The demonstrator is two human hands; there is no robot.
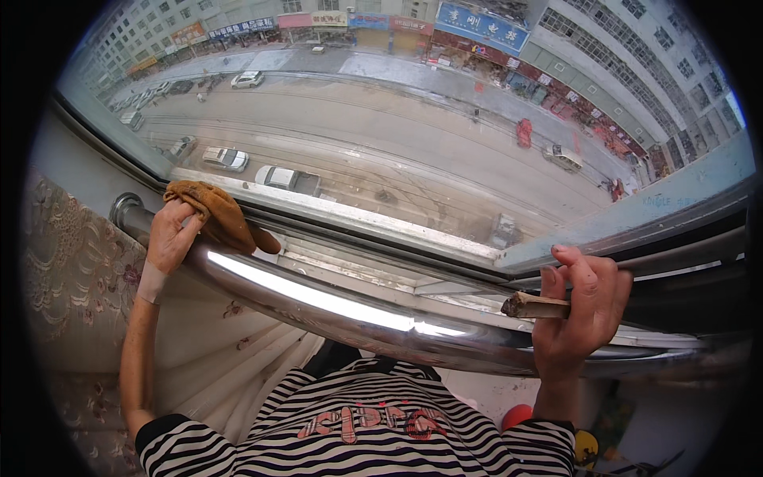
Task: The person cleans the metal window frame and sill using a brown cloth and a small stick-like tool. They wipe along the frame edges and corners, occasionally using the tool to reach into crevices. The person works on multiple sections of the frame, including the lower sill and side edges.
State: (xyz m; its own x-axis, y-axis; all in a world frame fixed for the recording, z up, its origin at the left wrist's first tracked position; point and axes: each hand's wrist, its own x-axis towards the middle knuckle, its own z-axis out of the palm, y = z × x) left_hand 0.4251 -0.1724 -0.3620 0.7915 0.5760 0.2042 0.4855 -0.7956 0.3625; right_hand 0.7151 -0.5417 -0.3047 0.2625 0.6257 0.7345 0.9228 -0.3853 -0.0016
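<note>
My left hand grips a brown cloth at the left end of the window, just above a shiny metal guard rail. Part of the cloth hangs over the rail towards the dark window frame. At the right, my right hand holds a short wooden stick with a rough, broken-looking end. Its index finger is raised by the frame at the pane's lower right. Between rail and pane runs the white window sill, stained in places.
A patterned curtain hangs at the left. Beyond the window, far below, lies a street with parked cars and shopfronts. A red round object and a yellow object are low at the right, near my sleeve.
</note>
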